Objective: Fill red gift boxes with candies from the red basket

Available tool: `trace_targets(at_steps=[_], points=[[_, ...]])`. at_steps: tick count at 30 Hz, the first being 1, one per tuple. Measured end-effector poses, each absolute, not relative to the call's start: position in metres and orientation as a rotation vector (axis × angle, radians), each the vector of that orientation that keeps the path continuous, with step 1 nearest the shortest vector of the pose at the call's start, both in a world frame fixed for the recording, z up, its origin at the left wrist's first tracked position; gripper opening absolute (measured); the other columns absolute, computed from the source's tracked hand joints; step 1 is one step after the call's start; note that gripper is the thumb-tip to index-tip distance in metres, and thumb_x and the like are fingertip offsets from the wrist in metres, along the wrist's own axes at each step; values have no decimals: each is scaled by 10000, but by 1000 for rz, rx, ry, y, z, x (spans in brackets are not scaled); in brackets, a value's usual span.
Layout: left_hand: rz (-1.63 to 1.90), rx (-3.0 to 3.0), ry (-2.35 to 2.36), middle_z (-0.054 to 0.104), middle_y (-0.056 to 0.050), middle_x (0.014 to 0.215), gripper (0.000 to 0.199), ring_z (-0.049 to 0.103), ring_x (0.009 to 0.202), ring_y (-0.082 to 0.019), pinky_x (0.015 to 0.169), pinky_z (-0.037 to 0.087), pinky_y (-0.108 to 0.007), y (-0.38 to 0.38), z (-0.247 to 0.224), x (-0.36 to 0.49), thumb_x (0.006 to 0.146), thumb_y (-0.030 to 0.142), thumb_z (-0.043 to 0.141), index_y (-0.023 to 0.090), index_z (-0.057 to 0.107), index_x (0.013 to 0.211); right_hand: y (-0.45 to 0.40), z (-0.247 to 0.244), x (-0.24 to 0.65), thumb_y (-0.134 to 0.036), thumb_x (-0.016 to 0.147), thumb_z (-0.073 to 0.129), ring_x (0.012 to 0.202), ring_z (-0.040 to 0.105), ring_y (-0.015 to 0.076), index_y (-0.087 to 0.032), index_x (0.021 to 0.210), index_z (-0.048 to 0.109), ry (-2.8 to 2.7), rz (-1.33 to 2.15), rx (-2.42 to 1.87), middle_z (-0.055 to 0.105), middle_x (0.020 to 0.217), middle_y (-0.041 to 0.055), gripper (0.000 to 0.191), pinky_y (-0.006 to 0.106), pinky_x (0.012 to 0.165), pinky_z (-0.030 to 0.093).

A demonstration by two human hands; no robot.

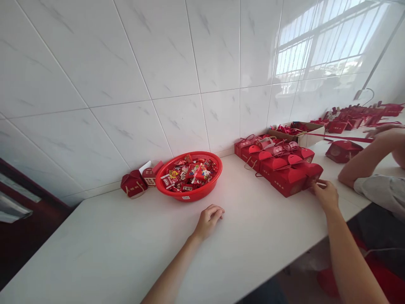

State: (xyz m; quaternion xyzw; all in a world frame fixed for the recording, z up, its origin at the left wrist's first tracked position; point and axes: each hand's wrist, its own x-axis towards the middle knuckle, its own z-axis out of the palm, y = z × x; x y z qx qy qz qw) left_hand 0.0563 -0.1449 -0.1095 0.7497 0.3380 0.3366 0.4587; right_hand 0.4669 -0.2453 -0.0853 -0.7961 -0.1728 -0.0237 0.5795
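My left hand (209, 220) rests on the white table with its fingers curled in, and nothing shows in it. Just behind it stands a red plastic basket (186, 197) heaped with wrapped candies (190, 174). Over to the right, my right hand (327, 195) pinches the near corner of a red candy box (313, 173), the end one of a tight group. The fingertips are partly hidden against its side. Several more red candy boxes (286, 179) with rounded flaps and thin cord handles stand packed beside it.
Two small boxes, one a dark red box (134, 184), stand left of the basket by the tiled wall. A cardboard carton (311, 137) of red pieces is behind the group. At right, another person's arm (370, 154) holds a red ribbon (343, 137) near a separate box (343, 151).
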Motion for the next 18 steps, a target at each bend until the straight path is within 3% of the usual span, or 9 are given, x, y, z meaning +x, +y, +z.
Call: trace_targets(at_steps=[4,9,14,18], points=[[830,1853,837,684,-81,849,361,640,773,-196,776,521,-324,-146,-110,56,892,474,541,176,706,773,-259,-85,444,-154,659,670,527,591,149,-180,843,574,-226,190,-1664,611,677,13,209,313,601,493],[812,1843,860,677,-80,861,348,642,779,-198,796,517,-336,-149,-111,57,884,465,557,176,711,770,-280,-95,395,-315,574,695,573,603,169,-175,803,621,-220,95,-1478,635,734,38,278,333,604,516],[755,1821,866,697,-98,935,330,653,871,-213,825,520,-331,-150,-111,57,858,467,595,172,725,784,-289,-104,331,-491,648,710,625,645,200,-170,853,678,-526,312,-1551,701,744,60,383,310,613,542],[519,1868,820,731,-88,1018,300,668,941,-212,874,512,-318,-152,-87,41,823,449,665,180,764,913,-280,-113,290,-569,718,677,619,674,207,-184,802,695,-967,576,-1521,711,705,54,395,280,603,561]])
